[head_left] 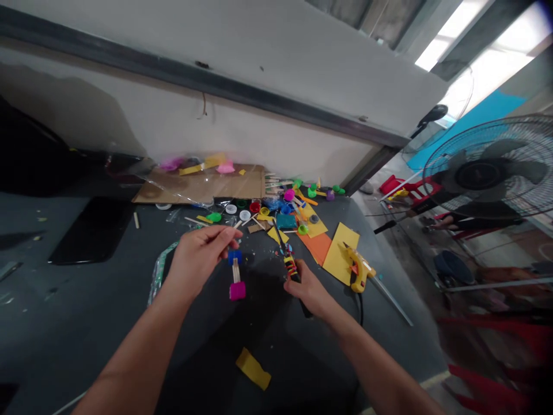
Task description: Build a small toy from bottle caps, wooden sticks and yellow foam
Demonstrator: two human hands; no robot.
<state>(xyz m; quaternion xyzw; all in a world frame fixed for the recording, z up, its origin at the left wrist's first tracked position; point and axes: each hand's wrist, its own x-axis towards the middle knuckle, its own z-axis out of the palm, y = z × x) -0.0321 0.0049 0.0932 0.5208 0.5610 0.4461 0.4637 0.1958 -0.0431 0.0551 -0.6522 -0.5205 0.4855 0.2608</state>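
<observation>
My left hand [203, 253] is raised over the dark table [86, 311], its fingers pinched on the top of a small craft piece [235, 274]: a wooden stick with a blue cap above and a pink cap below. My right hand [307, 288] rests on the table to the right, closed round the handle of a tool with yellow, red and black bands [288, 262], whose thin dark tip points away towards the pile of caps. The two hands are a short way apart.
Several coloured bottle caps [285, 199], sticks and yellow and orange paper sheets [339, 253] lie at the back. A yellow glue gun [358, 270] sits right of my right hand. Cardboard [203, 185] lies behind, a yellow scrap [253, 369] near me, a fan [492, 173] at right.
</observation>
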